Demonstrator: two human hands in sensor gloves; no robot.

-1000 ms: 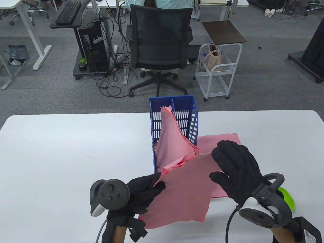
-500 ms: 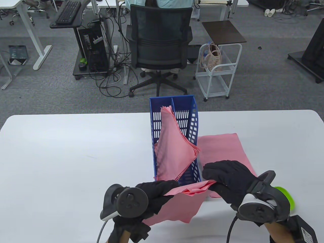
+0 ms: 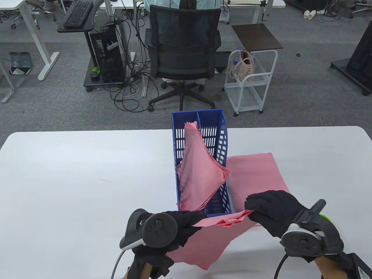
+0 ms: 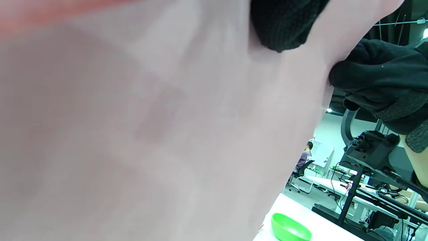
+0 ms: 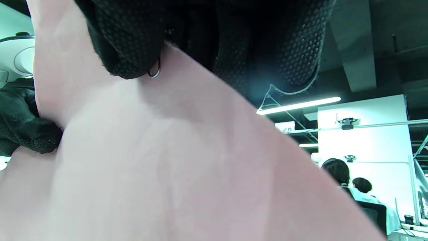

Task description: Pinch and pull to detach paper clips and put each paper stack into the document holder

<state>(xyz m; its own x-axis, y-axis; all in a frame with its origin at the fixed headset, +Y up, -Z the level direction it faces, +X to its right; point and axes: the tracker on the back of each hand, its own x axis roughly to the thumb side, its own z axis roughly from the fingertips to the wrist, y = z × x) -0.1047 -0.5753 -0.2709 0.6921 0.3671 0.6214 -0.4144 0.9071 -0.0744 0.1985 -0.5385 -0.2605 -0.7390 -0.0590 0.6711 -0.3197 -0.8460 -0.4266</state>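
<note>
A pink paper stack [image 3: 213, 242] hangs above the table's front edge, held by its top edge between both hands. My left hand [image 3: 193, 221] grips the left end of that edge. My right hand [image 3: 255, 207] pinches the right end. In the right wrist view a small metal paper clip [image 5: 154, 73] peeks out from under my fingertip [image 5: 127, 50], on the stack [image 5: 160, 174]. The blue document holder [image 3: 222, 145] stands just behind, with one pink stack [image 3: 199, 171] leaning in its left compartment. Another pink stack [image 3: 255, 174] lies flat to its right.
A green bowl [image 4: 290, 228] sits on the white table [image 3: 72, 180] at the front right, mostly hidden behind my right tracker [image 3: 302, 241] in the table view. Beyond the far edge are an office chair [image 3: 183, 49] and a white cart [image 3: 250, 81].
Both hands pulled the stack back from the holder toward the front edge, and it now hangs from its top edge. My right hand went from lying flat on it to pinching that edge.
</note>
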